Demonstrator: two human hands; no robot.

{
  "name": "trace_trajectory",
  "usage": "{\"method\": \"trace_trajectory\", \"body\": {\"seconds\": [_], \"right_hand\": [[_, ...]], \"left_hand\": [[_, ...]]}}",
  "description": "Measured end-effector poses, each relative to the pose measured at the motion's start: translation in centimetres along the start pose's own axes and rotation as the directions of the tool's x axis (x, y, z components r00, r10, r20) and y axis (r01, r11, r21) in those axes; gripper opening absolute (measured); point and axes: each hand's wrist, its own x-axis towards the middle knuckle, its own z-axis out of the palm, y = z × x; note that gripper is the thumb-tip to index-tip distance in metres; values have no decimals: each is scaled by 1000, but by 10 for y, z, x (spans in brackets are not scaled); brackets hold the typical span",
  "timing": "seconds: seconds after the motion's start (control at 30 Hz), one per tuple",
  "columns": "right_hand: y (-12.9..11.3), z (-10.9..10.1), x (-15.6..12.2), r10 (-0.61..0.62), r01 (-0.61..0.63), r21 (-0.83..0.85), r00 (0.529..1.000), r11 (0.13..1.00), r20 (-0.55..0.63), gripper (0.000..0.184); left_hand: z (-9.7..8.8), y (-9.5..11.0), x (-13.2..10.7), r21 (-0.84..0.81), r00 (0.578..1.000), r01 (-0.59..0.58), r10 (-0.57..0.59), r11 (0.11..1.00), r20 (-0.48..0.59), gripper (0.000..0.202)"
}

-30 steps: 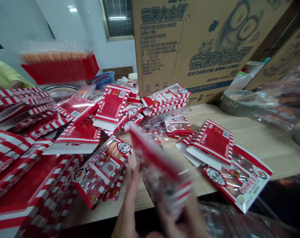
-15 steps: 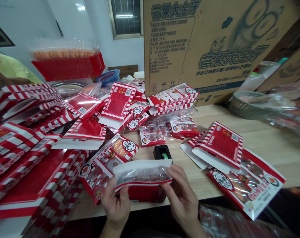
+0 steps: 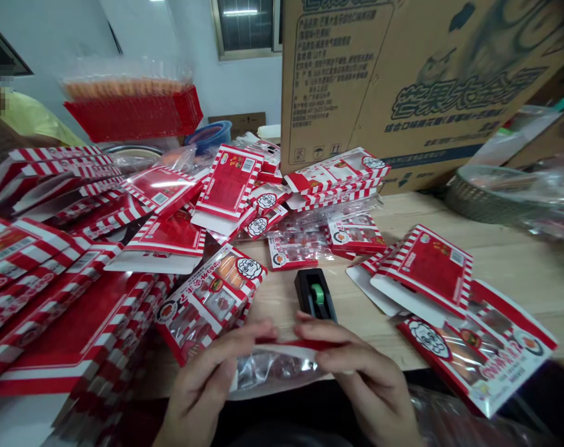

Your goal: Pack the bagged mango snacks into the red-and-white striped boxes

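Note:
Both hands hold one red-and-white cardboard box [image 3: 282, 347] low over the table's front edge. Its open end faces up, and clear plastic wrapping shows inside. My left hand [image 3: 211, 372] closes on the box's left end, fingers along the red flap. At the right end, my right hand [image 3: 360, 366] grips the same box with thumb and fingers. Just beyond the hands stands a black tape dispenser [image 3: 316, 295] with a green roll. Left of it lies a filled window box [image 3: 214, 295], its food-shaped contents showing. My palms hide most of the held box.
Stacked red-striped boxes [image 3: 77, 329] crowd the left side. More boxes [image 3: 424, 267] lie at the right. A large brown carton [image 3: 342, 93] stands behind, beside a grey-green basket [image 3: 481, 192]. A person in a yellow sleeve [image 3: 35, 115] is at the far left.
The held box has been tipped and drawn closer to me, its opening now turned toward me. My fingers have shifted onto its far red flap. The tape dispenser is more exposed.

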Motion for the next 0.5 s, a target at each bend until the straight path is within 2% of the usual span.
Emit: {"method": "trace_trajectory", "body": {"seconds": [0.07,0.13,0.23,0.3,0.33,0.4,0.5], "right_hand": [[0,-3,1,-52,52,0,998,999,20,23],[-1,-2,0,-45,45,-17,999,999,-4,9],[-5,6,-1,-25,19,-93,998,995,-64,13],[-10,12,0,7,-24,-142,993,990,-119,8],[-13,13,1,32,-54,-161,991,985,-132,13],[-17,15,4,67,-89,-190,990,978,-121,21],[-20,11,9,70,-78,-162,996,984,-54,18]], "left_hand": [[-8,6,4,-122,993,-2,17,992,118,24],[-12,6,6,-151,989,-52,72,987,132,26],[-12,1,5,-63,981,-125,133,990,139,27],[-11,0,4,15,979,-141,137,990,151,22],[-10,0,3,47,979,-144,135,988,154,20],[-10,1,2,89,981,-139,125,986,148,17],[-13,5,3,149,988,-95,75,984,138,19]]}}
